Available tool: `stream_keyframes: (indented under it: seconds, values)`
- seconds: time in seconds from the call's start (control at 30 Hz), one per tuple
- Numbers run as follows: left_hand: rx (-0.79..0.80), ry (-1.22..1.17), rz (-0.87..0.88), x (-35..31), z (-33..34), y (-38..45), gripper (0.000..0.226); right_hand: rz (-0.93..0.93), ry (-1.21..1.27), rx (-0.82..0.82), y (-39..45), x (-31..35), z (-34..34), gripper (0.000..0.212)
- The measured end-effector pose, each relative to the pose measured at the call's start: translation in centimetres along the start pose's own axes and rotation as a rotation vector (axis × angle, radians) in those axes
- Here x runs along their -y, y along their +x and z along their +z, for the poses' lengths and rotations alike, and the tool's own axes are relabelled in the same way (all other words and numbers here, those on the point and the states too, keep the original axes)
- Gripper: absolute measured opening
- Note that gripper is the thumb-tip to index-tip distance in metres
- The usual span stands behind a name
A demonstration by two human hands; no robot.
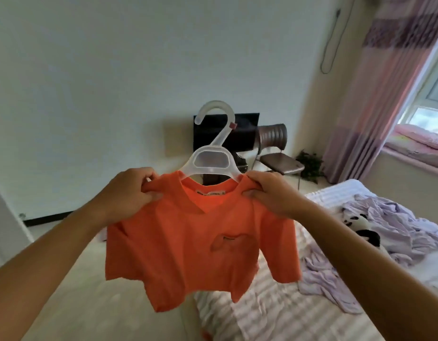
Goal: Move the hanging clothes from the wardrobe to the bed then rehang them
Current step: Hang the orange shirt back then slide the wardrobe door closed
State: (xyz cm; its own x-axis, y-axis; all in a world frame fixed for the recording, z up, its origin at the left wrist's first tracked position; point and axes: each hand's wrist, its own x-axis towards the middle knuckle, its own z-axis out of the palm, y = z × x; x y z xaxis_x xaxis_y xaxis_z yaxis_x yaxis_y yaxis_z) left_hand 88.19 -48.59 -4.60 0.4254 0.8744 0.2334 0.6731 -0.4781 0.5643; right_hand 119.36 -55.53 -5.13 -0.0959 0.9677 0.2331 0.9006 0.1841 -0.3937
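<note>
Left hand (129, 190) and right hand (269, 193) each pinch a shoulder of the small orange T-shirt (200, 244) on its translucent white plastic hanger (213, 156); neck label unreadable.

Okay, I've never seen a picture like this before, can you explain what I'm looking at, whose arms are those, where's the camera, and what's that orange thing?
There is no machine here. The one picture comes from a wide-angle camera worn on a person's head, looking forward and down, so the arms reaching in from the bottom are the wearer's own. The left hand and the right hand each pinch a shoulder of a small orange T-shirt, held up in the air. The shirt sits on a pale plastic hanger, whose hook points up. Below and to the right is a bed with a striped cover, and on it lie rumpled lilac clothes and a panda soft toy. A chair stands by the far wall.
</note>
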Motion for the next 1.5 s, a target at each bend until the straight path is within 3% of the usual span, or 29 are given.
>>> stream_keyframes:
  seconds: [0.2, 0.33, 0.4, 0.73, 0.9, 1.07, 1.23, 1.5]
  values:
    - [-0.179, 0.068, -0.167, 6.9, -9.1, -10.9, 0.013, -0.197, 0.08, 0.102, 3.8, 13.1, 4.8, 0.005]
    - [-0.246, 0.1, -0.294, 11.5, -15.5, -19.6, 0.014, -0.334, 0.124, 0.142, 4.6, 23.6, 8.7, 0.016]
    - [-0.276, 0.116, -0.351, 13.5, -18.7, -24.1, 0.016, -0.386, 0.126, 0.181, 4.6, 28.8, 10.6, 0.007]
    - [-0.527, 0.234, -0.588, 20.1, -31.8, -45.0, 0.011, -0.719, 0.224, 0.366, 3.9, 53.4, 19.2, 0.008]
    - [-0.674, 0.291, -0.717, 22.3, -36.2, -53.5, 0.013, -0.909, 0.244, 0.405, 3.1, 64.4, 23.1, 0.004]
    - [-0.762, 0.375, -0.872, 24.1, -40.0, -60.5, 0.008, -1.098, 0.24, 0.454, 2.6, 74.6, 27.1, 0.025]
    - [-0.831, 0.443, -1.025, 26.2, -43.9, -67.4, 0.007, -1.275, 0.28, 0.53, 1.9, 84.3, 31.4, 0.011]
    - [-0.94, 0.524, -1.221, 27.9, -48.5, -77.4, 0.01, -1.474, 0.359, 0.693, -0.8, 98.9, 36.5, 0.01]
